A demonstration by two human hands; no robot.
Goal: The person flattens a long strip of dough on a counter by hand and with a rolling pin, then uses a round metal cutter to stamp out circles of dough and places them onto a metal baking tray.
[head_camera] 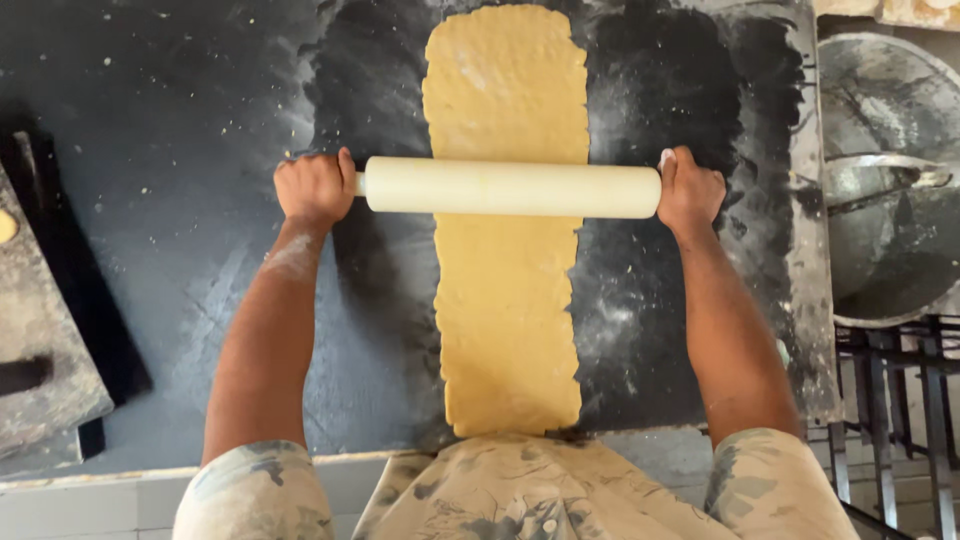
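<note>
Gripping the rolling pin (511,187) ends, left hand (314,188) and right hand (691,192) flank the dough strip (508,300)

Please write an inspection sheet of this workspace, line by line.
Surface: dark worktop, dusted with flour and crumbs.
Job's things: long yellow dough strip lying flat, running away from the person; pale rolling pin across it.
Clutter: grey block at the left edge.
Hands: left hand and right hand each closed around one end of the rolling pin.
Cables: nothing seen.
Surroundings: round metal pan to the right, on a dark metal rack; pale tiled edge near the person.
</note>
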